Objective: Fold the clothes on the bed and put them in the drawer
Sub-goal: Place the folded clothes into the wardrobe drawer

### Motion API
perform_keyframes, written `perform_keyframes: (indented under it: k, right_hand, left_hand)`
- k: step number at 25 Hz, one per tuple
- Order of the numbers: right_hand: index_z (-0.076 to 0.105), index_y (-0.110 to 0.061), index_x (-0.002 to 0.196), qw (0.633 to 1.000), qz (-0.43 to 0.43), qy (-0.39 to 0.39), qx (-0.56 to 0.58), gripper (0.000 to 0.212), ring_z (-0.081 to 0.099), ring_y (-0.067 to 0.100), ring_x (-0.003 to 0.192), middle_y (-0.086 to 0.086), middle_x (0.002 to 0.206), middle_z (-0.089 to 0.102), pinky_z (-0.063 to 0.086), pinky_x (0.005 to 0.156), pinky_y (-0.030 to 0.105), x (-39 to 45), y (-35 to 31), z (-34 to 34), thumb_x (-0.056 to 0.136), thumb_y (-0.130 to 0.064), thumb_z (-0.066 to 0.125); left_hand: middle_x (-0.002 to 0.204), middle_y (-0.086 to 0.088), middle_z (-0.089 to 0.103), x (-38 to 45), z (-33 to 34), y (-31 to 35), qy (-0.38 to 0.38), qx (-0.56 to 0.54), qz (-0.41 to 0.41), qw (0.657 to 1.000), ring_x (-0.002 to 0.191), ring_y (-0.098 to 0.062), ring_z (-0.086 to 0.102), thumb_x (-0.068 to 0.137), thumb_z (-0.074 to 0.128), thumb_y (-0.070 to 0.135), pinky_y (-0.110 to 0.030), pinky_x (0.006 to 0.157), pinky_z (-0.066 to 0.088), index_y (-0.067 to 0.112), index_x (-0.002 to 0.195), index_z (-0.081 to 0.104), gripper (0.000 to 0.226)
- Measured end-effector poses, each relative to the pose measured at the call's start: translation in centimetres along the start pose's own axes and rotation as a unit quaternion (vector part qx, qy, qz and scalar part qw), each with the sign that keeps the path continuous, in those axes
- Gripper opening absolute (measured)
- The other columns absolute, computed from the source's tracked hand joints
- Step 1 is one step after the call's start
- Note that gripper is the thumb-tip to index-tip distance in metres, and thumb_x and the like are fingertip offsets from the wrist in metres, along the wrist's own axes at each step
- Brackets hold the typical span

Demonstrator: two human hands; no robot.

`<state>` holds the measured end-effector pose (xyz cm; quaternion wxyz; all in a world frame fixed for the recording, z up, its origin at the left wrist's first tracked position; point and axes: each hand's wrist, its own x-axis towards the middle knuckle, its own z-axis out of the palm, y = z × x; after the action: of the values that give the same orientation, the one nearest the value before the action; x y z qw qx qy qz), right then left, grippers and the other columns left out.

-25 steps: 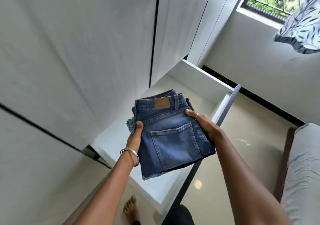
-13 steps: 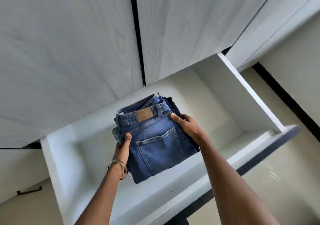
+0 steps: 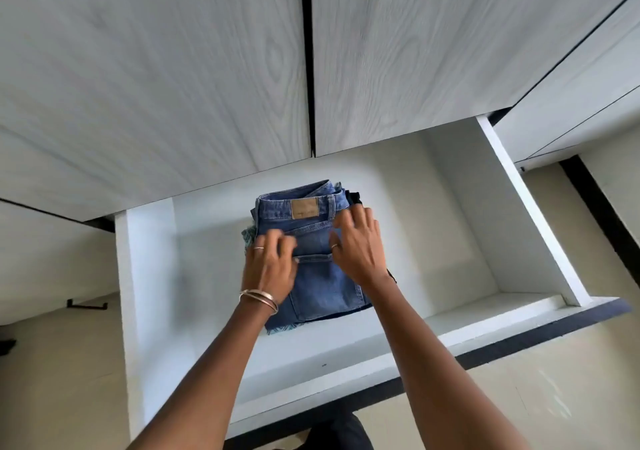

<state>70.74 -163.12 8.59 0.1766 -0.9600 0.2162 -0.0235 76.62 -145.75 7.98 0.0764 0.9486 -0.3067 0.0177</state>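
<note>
White drawer (image 3: pixel 533 207) open: folded stack (image 3: pixel 322 286) placed inside
Left hand (image 3: pixel 268 269) and right hand (image 3: pixel 356 248) rest flat, fingers released; closing drawer remains

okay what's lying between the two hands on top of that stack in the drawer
In the head view, only the blue denim of the folded jeans: the pocket's top edge runs between the left hand and the right hand, both resting on the stack inside the drawer.

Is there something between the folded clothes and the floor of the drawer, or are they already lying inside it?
Nothing visible stands in the way. The stack of folded clothes already lies inside the open drawer, and the left hand and right hand rest on top of the jeans.
</note>
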Motion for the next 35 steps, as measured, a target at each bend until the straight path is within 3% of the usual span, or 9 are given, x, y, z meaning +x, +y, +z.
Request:
perform_keyframes:
  k: [2,5,8,11,16,21,30,33,35]
  right_hand:
    - [0.032,-0.025,0.148,0.986,-0.046,-0.157,-0.006,0.068,0.021,0.035,0.143,0.006,0.160,0.014,0.033,0.107,0.054,0.2,-0.2,-0.2,0.089,-0.032,0.064]
    - [0.000,-0.041,0.155,0.949,0.007,-0.316,-0.009,0.092,-0.003,0.029,0.152,-0.017,0.161,-0.021,0.015,0.114,0.060,1.4,0.3,-1.2,0.090,-0.044,0.064]
    - [0.011,-0.038,0.156,0.959,0.017,-0.277,0.058,0.085,0.009,0.028,0.150,-0.012,0.165,0.003,0.018,0.112,0.058,0.9,-0.2,-3.8,0.090,-0.042,0.065]
    - [0.030,-0.034,0.151,0.964,0.011,-0.252,0.088,0.077,0.036,0.029,0.139,-0.002,0.154,0.038,0.034,0.109,0.048,-3.6,-0.1,-5.9,0.086,-0.044,0.070]
    - [0.032,-0.033,0.151,0.843,-0.007,-0.537,0.018,0.106,0.040,0.019,0.138,-0.006,0.153,0.038,0.032,0.115,0.039,-13.0,0.5,-9.0,0.062,-0.054,0.086]
    - [0.051,-0.036,0.134,0.920,-0.063,-0.351,-0.164,0.071,0.046,0.015,0.127,-0.010,0.132,0.057,0.031,0.096,0.042,-16.9,-0.1,-9.1,0.071,-0.030,0.082]
    - [0.063,-0.030,0.104,0.981,0.000,-0.106,-0.163,0.063,0.050,0.022,0.111,-0.006,0.113,0.059,0.033,0.085,0.042,-13.5,0.4,-8.0,0.052,-0.057,0.086]
    - [0.063,-0.013,0.084,0.987,0.155,-0.027,-0.043,0.042,0.063,0.032,0.090,0.007,0.090,0.067,0.037,0.069,0.035,-10.9,-1.8,-6.7,0.070,-0.050,0.081]
    - [0.062,-0.006,0.074,0.947,0.280,-0.050,0.146,0.037,0.064,0.037,0.079,0.016,0.081,0.069,0.046,0.064,0.034,-7.6,-3.1,-6.0,0.090,-0.039,0.066]
  left_hand:
    - [0.157,-0.007,0.020,0.6,0.1,0.0,-0.175,0.003,0.037,0.984,0.141,-0.036,0.024,0.077,0.074,0.035,-0.052,0.104,0.038,0.026,0.150,0.027,0.088]
    - [0.158,0.005,-0.024,2.0,-0.6,0.0,-0.314,-0.033,-0.011,0.949,0.149,-0.027,-0.006,0.076,0.078,0.037,-0.052,0.114,0.027,0.038,0.147,-0.022,0.123]
    - [0.162,-0.001,0.004,1.7,-3.3,0.4,-0.286,-0.123,-0.054,0.949,0.143,-0.029,0.028,0.078,0.077,0.035,-0.047,0.106,0.039,0.035,0.151,-0.012,0.115]
    - [0.158,-0.005,0.026,-2.5,-6.6,0.3,-0.340,-0.201,-0.002,0.919,0.141,-0.025,0.032,0.079,0.074,0.047,-0.036,0.109,0.033,0.027,0.154,0.008,0.102]
    - [0.159,-0.005,0.017,-12.7,-9.6,2.9,-0.515,-0.092,0.108,0.846,0.145,-0.027,0.016,0.071,0.075,0.057,-0.044,0.116,0.017,0.028,0.154,0.003,0.114]
    - [0.138,0.007,0.049,-15.8,-9.8,4.1,-0.363,0.039,0.085,0.927,0.129,-0.023,0.041,0.066,0.075,0.057,-0.045,0.098,0.033,0.042,0.141,0.037,0.085]
    - [0.113,0.004,0.057,-11.8,-9.8,2.3,-0.223,0.030,-0.122,0.967,0.110,-0.021,0.051,0.061,0.079,0.054,-0.040,0.087,0.035,0.030,0.107,0.050,0.060]
    - [0.107,-0.004,0.067,-8.8,-9.9,2.3,-0.192,-0.006,-0.236,0.953,0.101,-0.027,0.064,0.078,0.067,0.056,-0.034,0.080,0.043,0.019,0.107,0.059,0.047]
    - [0.096,-0.012,0.069,-6.0,-10.1,2.2,-0.182,-0.177,-0.404,0.879,0.088,-0.032,0.068,0.083,0.063,0.055,-0.032,0.066,0.047,0.010,0.096,0.065,0.046]
